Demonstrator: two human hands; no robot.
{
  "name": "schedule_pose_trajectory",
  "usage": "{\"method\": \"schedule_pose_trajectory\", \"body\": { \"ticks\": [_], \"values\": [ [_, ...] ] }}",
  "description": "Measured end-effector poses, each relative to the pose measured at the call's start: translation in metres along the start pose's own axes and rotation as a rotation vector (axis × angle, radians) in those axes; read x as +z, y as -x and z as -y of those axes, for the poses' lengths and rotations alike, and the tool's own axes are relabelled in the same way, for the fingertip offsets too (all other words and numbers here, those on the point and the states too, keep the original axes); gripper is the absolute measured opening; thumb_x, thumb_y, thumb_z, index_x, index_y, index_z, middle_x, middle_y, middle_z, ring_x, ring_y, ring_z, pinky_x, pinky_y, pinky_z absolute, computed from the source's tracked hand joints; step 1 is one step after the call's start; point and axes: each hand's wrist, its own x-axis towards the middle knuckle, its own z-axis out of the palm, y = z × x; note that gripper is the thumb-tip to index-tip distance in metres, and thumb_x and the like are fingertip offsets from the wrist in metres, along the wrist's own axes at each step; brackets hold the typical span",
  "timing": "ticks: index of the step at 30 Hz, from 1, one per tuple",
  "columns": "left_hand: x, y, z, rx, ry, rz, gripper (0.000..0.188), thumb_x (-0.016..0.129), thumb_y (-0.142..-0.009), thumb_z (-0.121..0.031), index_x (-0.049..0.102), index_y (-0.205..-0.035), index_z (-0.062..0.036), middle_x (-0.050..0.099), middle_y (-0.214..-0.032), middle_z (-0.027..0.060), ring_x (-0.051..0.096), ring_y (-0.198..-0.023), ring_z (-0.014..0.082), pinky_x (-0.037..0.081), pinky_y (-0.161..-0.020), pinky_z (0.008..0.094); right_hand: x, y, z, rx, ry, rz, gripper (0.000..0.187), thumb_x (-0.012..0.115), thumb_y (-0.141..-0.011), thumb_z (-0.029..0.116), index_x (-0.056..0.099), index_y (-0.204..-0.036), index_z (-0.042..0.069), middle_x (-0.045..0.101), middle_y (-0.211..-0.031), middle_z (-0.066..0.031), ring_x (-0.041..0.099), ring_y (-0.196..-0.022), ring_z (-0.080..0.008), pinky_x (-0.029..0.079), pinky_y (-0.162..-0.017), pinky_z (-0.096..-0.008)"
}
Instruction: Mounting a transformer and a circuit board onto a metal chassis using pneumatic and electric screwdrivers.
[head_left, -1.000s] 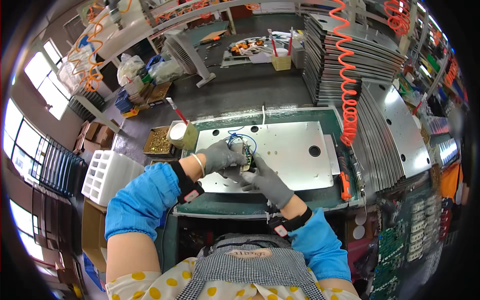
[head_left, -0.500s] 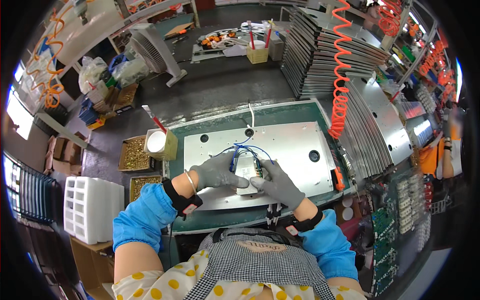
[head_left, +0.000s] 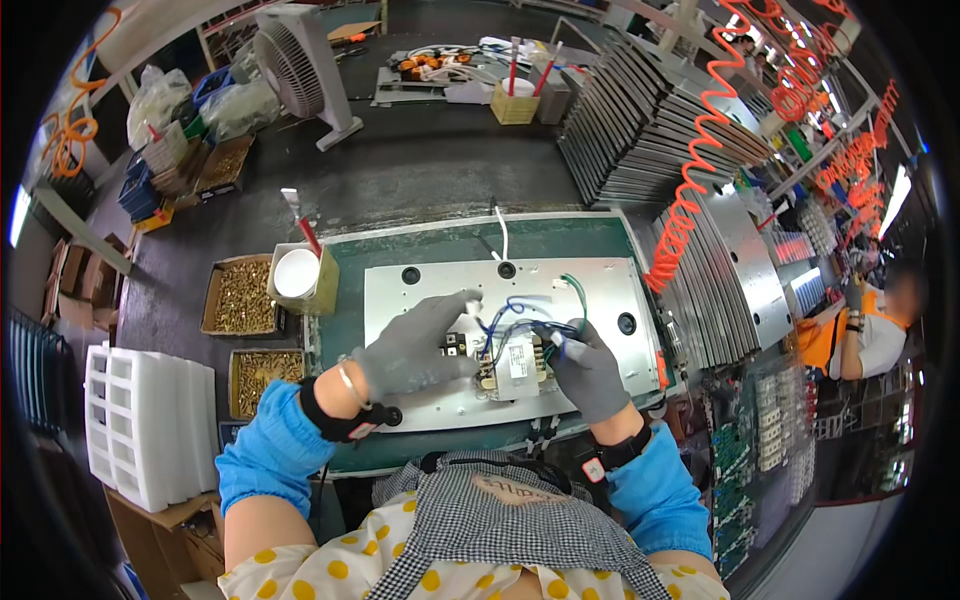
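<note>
A transformer with a pale labelled top lies on a silver metal panel, terminals along its sides. Blue, black and green wires loop above it. My right hand, in a grey glove, is closed around part of these wires at the transformer's right side. My left hand, gloved too, hovers over the panel left of the transformer with its fingers apart. A small white connector shows by its fingertips; no grip on it can be made out. A small black block sits beside the transformer.
Boxes of brass-coloured screws and a carton with a white tub stand at the left. An orange coiled hose hangs at the right, near stacked metal panels. White foam stands at lower left.
Both hands have moved apart from the transformer's top, uncovering it. My left hand has shifted left and opened; my right hand has taken hold of wires. The view has shifted slightly.
</note>
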Motion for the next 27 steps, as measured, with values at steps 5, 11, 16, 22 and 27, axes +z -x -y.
{"method": "schedule_pose_trajectory", "body": {
  "ticks": [5,11,16,22,27],
  "values": [
    [0.021,0.023,-0.002,-0.041,-0.190,0.079,0.097,0.080,-0.062,-0.040,0.037,-0.136,0.0029,0.050,-0.126,0.0230,0.047,-0.118,0.0390,0.039,-0.102,0.0421,-0.016,-0.001,0.007,-0.028,-0.082,0.146,0.019,0.056,-0.079,0.003,0.056,-0.098,0.007,0.063,-0.102,-0.0119,0.056,-0.104,-0.0250,0.034,-0.107,-0.0433],
    [0.069,0.007,-0.025,-0.101,-0.405,-0.130,0.112,0.079,-0.057,-0.049,0.026,-0.141,0.0026,0.044,-0.134,0.0216,0.035,-0.131,0.0390,0.018,-0.111,0.0512,-0.042,0.009,0.040,0.228,0.063,0.260,0.021,0.065,-0.082,0.014,0.057,-0.099,0.006,0.061,-0.113,-0.0143,0.051,-0.118,-0.0273,0.034,-0.109,-0.0437],
    [0.076,-0.003,-0.032,-0.224,-0.285,-0.092,0.123,0.082,-0.052,-0.051,0.020,-0.142,0.0056,0.036,-0.139,0.0297,0.028,-0.137,0.0409,0.007,-0.114,0.0536,-0.058,0.008,0.059,0.381,0.251,0.298,0.032,0.061,-0.088,0.016,0.055,-0.117,0.003,0.050,-0.132,-0.0167,0.048,-0.123,-0.0242,0.038,-0.107,-0.0385],
    [0.073,-0.012,-0.030,-0.262,-0.361,-0.026,0.128,0.084,-0.050,-0.052,0.017,-0.143,0.0055,0.034,-0.141,0.0309,0.030,-0.136,0.0425,0.007,-0.113,0.0582,-0.064,-0.001,0.047,0.515,0.353,0.318,0.054,0.056,-0.093,0.022,0.039,-0.137,-0.004,0.049,-0.134,-0.0177,0.051,-0.120,-0.0227,0.042,-0.102,-0.0324],
    [0.073,-0.022,-0.025,-0.214,-0.321,0.006,0.122,0.083,-0.054,-0.054,0.021,-0.143,0.0024,0.043,-0.137,0.0262,0.040,-0.130,0.0408,0.006,-0.112,0.0603,-0.064,-0.022,0.049,0.577,0.478,0.421,0.046,0.056,-0.093,0.017,0.046,-0.132,-0.006,0.056,-0.126,-0.0187,0.053,-0.118,-0.0215,0.044,-0.098,-0.0300]
  ]
}}
